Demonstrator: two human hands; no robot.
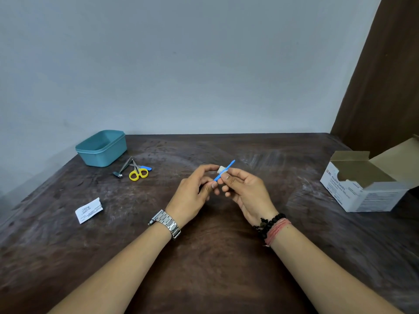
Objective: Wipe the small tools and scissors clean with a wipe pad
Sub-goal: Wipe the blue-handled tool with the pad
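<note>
While both hands hold a blue tool above the tabletop (204, 257), a white wipe pad is wrapped round its shaft.

Largest to smallest: open swab box (367, 186) at right; teal tub (102, 148) at far left; left hand (192, 191), fingers pinching the blue tool (226, 169) at its lower end; right hand (247, 191), fingers clamping the wipe pad (221, 169); torn wrapper (88, 210); yellow-handled scissors (137, 172) beside nail clipper (122, 168).

Plain home room: worn wooden table (204, 257), bare wall (181, 64), brown curtain (385, 75).
</note>
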